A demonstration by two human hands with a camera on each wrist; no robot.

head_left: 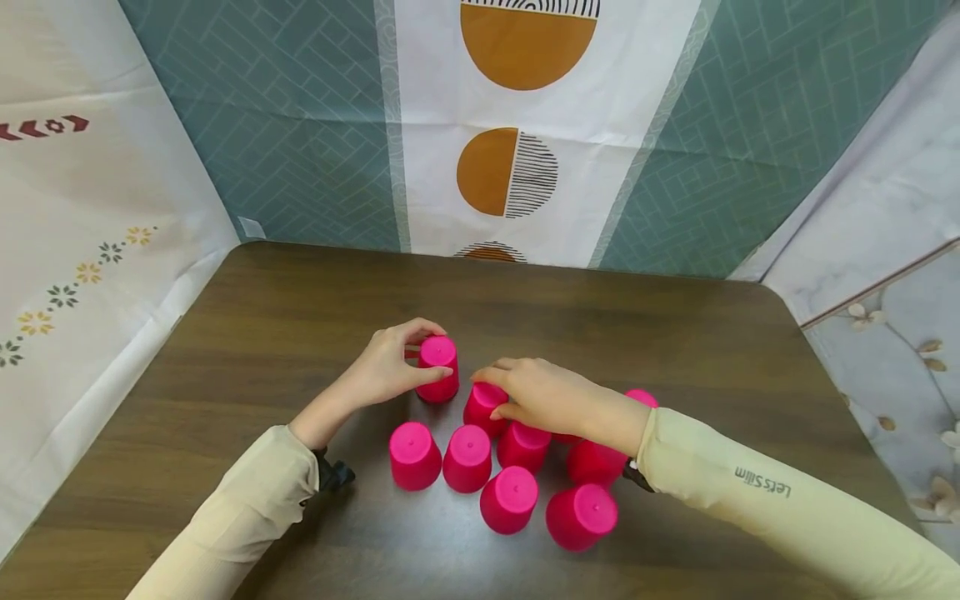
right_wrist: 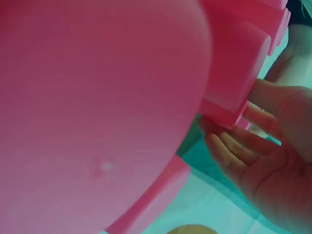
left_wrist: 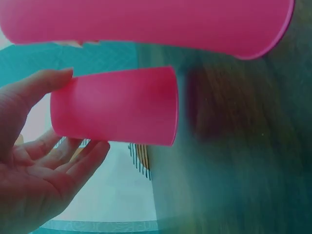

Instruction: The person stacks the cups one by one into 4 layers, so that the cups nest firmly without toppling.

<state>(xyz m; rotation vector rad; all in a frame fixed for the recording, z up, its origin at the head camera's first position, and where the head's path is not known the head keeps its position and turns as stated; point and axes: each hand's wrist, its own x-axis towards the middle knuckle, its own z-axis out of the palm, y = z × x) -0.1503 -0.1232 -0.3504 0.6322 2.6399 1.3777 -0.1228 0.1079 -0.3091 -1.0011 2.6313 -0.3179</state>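
Upside down, a pink cup (head_left: 438, 354) sits between the thumb and fingers of my left hand (head_left: 378, 368), which grips it from the left side. In the left wrist view a narrow gap shows between this cup's rim (left_wrist: 174, 105) and its dark reflection on the table. My right hand (head_left: 551, 396) reaches across the group and holds a second upturned pink cup (head_left: 483, 410), thumb on the near side and fingers over the far side. Part of that cup (right_wrist: 222, 114) shows behind nearer cups in the right wrist view.
Several more upturned pink cups stand close around and below the right hand, among them a front-left cup (head_left: 415, 457), a front cup (head_left: 509, 500) and a front-right cup (head_left: 582, 517). The right forearm partly covers a far cup (head_left: 641, 397). All are on a brown wooden table (head_left: 315, 292) with fabric walls around.
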